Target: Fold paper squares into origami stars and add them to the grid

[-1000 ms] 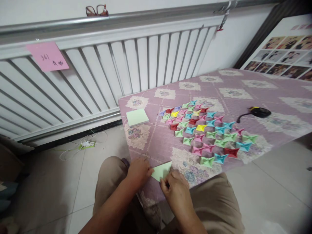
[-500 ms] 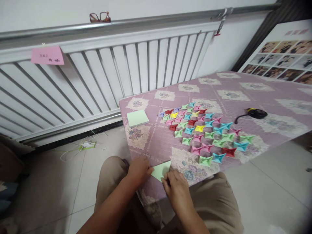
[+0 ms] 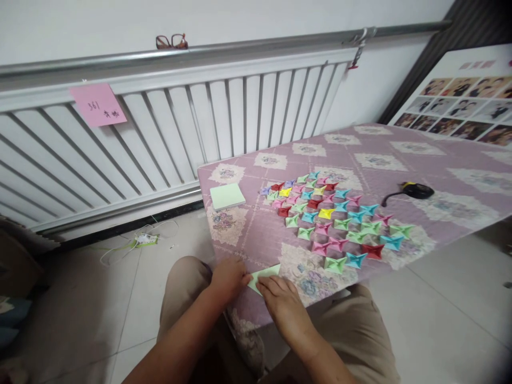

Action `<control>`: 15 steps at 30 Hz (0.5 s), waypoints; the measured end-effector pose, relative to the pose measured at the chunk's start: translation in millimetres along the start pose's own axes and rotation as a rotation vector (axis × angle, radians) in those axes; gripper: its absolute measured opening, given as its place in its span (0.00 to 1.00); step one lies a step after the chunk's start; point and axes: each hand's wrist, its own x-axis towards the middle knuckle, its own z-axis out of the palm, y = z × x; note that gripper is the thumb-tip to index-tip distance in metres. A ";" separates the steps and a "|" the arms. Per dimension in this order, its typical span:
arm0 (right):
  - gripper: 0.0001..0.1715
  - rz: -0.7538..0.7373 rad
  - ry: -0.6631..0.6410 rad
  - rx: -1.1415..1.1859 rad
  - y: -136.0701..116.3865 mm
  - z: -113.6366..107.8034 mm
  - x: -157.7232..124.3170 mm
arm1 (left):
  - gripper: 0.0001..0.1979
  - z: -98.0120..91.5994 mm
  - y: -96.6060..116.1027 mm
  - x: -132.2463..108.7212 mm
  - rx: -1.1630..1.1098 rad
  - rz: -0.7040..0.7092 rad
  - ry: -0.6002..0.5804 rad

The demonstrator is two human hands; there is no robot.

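A light green paper sheet [image 3: 266,274] lies at the near corner of the table, folded over into a narrow strip. My left hand [image 3: 229,278] has its fingers closed and pins the paper's left end. My right hand [image 3: 280,305] lies on top of the paper with fingers pressed down flat on it, hiding most of the sheet. Beyond them, several folded paper stars [image 3: 334,224] in green, pink, blue, red and yellow lie in rows on the cloth.
The table wears a purple flowered cloth [image 3: 360,160]. A stack of green paper squares [image 3: 227,196] sits at its left edge, a black object with a cord [image 3: 416,190] to the right. A white radiator [image 3: 160,138] with a pink note [image 3: 98,104] and glasses [image 3: 172,41] stands behind.
The green paper has been folded down from a wide triangle to a thin strip. My right hand has moved up and left over it, from pinching its edge to pressing on it.
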 end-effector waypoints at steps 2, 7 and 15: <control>0.18 0.006 -0.012 -0.003 0.7 0.7 -0.5 | 0.12 0.8 -0.7 0.0 -0.003 0.007 0.004; 0.20 0.013 -0.010 -0.020 0.5 -1.5 -1.8 | 0.12 2.6 -2.8 -2.8 -0.014 0.010 0.027; 0.21 -0.058 -0.033 -0.132 -1.6 -9.1 2.1 | 0.10 9.2 -15.4 -8.2 -0.048 -0.053 0.125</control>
